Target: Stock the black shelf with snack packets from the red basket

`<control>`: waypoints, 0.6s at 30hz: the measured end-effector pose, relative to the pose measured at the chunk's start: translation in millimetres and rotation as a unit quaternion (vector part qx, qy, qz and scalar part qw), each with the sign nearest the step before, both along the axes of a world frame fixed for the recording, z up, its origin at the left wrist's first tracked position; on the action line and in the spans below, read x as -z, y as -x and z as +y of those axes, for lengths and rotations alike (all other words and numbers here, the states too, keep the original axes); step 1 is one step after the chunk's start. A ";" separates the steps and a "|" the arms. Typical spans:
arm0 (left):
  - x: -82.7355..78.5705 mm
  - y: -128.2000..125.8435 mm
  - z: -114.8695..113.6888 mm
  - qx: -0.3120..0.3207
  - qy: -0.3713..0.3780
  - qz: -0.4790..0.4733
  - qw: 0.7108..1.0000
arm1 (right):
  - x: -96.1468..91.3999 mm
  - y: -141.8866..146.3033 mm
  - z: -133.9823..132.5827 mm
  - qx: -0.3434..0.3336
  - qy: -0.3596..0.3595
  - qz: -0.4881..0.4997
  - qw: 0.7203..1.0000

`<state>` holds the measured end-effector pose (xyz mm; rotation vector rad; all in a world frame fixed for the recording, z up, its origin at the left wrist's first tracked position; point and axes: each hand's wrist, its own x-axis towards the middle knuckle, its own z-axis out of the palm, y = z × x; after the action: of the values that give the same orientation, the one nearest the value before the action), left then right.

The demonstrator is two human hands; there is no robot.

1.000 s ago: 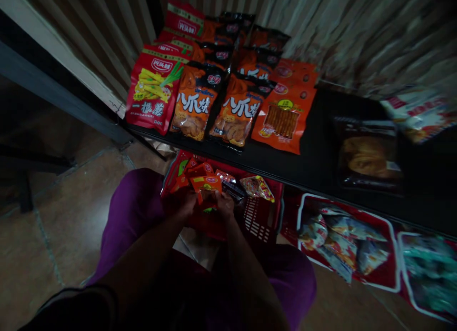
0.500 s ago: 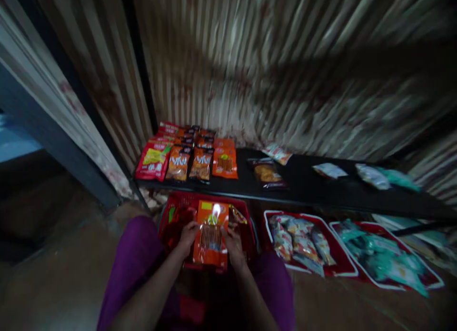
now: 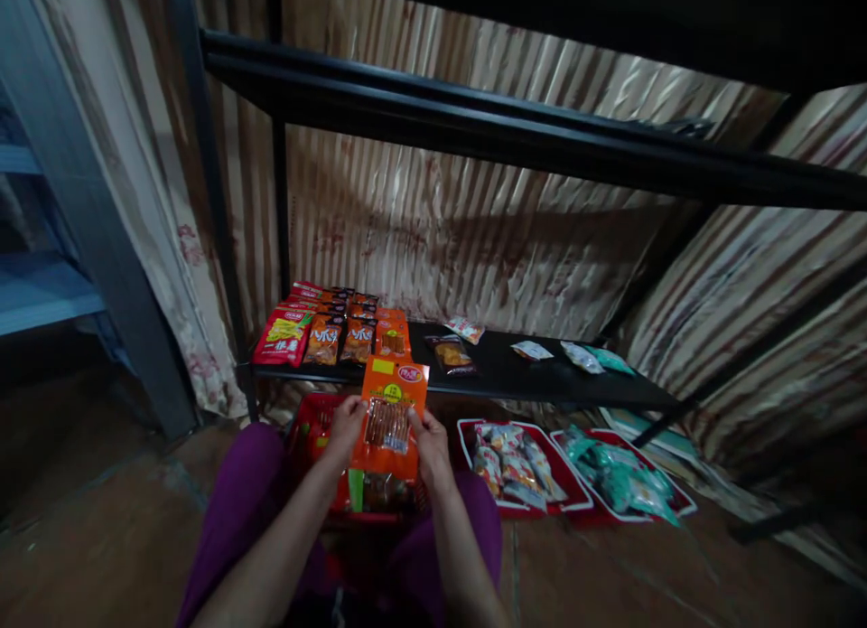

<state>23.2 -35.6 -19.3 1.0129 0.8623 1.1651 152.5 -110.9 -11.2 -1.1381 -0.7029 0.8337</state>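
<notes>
An orange snack packet (image 3: 391, 418) with a clear window showing brown sticks is held upright between both hands. My left hand (image 3: 348, 422) pinches its left edge, and my right hand (image 3: 429, 436) grips the right edge. Below the packet is a red basket (image 3: 308, 420) between my knees, with more packets inside, partly hidden by my arms. Just beyond, rows of red packets (image 3: 284, 337) and orange-brown packets (image 3: 323, 341) stand on the black shelf (image 3: 521, 379). A similar orange packet (image 3: 391, 341) stands at the right end of these rows.
Farther right on the shelf lie a brown packet (image 3: 451, 353) and several small packets, one being white (image 3: 532, 350). Two red baskets stand on the floor at right, one with white-and-red packets (image 3: 518, 465), another with green packets (image 3: 619, 474). An upper black shelf (image 3: 474, 104) spans overhead.
Both hands have raised the orange packet out from over the basket toward the shelf edge. My view has tilted up, bringing the upper shelf into sight.
</notes>
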 end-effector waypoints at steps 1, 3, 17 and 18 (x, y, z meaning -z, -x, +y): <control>-1.4 2.6 -1.7 -0.002 0.002 0.000 1.000 | -1.5 2.7 -1.4 -0.002 0.003 0.024 1.000; -3.0 8.5 -4.9 -0.005 0.006 0.002 1.000 | -3.7 7.7 -3.2 0.004 0.009 0.055 0.998; -26.5 29.3 -16.3 -0.019 0.024 -0.042 0.999 | -13.7 16.7 7.2 0.006 0.007 0.043 0.999; -25.8 29.1 -16.4 -0.020 0.026 -0.042 0.999 | -12.4 16.4 7.5 0.008 0.011 0.039 0.999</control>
<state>-5.9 -52.0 6.5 0.9008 0.8453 1.2048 136.2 -103.4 1.2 -1.1234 -0.6196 0.8693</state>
